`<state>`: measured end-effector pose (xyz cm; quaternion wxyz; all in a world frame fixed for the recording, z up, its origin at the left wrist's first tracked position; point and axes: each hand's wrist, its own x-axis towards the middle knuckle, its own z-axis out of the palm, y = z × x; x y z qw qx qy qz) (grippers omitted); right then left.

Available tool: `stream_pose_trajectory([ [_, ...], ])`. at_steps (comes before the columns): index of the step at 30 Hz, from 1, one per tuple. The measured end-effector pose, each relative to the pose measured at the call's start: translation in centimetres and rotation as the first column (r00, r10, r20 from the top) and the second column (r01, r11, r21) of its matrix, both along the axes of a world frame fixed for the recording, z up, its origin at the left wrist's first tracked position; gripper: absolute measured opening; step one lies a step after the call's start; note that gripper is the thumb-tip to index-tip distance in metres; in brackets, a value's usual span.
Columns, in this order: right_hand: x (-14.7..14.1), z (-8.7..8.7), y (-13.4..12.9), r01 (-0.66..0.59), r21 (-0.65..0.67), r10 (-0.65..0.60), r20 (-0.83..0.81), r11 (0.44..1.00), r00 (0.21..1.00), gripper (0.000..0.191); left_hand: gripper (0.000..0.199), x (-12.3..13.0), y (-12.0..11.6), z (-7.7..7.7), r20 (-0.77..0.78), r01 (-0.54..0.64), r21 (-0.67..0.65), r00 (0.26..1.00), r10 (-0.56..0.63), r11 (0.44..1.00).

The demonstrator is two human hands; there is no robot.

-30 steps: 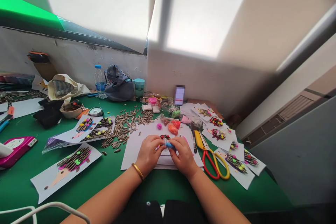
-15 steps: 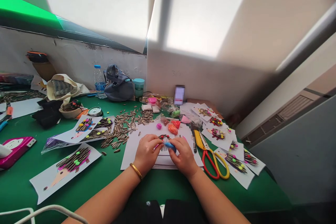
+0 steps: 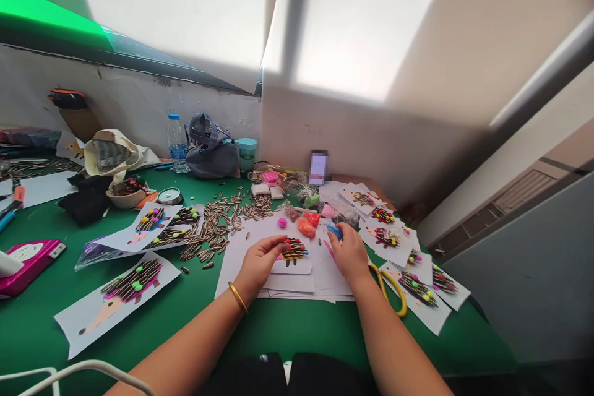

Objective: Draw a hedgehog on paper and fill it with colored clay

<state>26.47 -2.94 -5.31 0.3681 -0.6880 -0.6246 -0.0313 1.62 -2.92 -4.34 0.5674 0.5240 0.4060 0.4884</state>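
Observation:
My right hand [image 3: 351, 255] is closed on a small clear bag of blue clay [image 3: 335, 232], over the right side of the white paper stack [image 3: 290, 284]. My left hand [image 3: 260, 263], with a gold bangle at the wrist, has its thumb and fingertips pinched together; whatever is between them is too small to make out. Beside those fingertips lies a hedgehog card [image 3: 295, 250], its back of sunflower seeds dotted with red and blue clay balls. Bags of orange-red clay [image 3: 307, 226] and a magenta clay lump [image 3: 281, 223] lie just beyond it.
Loose sunflower seeds [image 3: 216, 226] spread left of the paper. Yellow-handled scissors [image 3: 400, 303] lie partly behind my right forearm. Several finished hedgehog cards [image 3: 417, 291] overlap at the right; another card [image 3: 118, 303] lies at the left. A phone [image 3: 318, 167] leans on the wall.
My hands have moved apart. The right one has carried the bag of blue clay to the right, while the left stays near the card, which now shows more fully.

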Motion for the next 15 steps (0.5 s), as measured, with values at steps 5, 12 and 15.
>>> stream_pose_trajectory([
  [5,0.7,-0.5,0.8,-0.019,0.003,0.019,-0.012,1.0,1.0,0.033,0.034,-0.2,-0.2,0.1,-0.029,0.004,0.011,1.0,-0.004,1.0],
  [12,0.3,-1.4,0.5,-0.08,0.037,0.083,-0.067,0.996,0.994,0.035,0.027,-0.1,-0.2,0.3,-0.016,-0.038,0.026,0.999,0.039,0.999],
  [15,0.4,-1.3,0.3,-0.087,0.046,0.09,-0.084,0.995,0.992,0.034,0.031,0.2,-0.3,0.4,0.035,-0.02,-0.001,0.999,0.02,1.0],
])
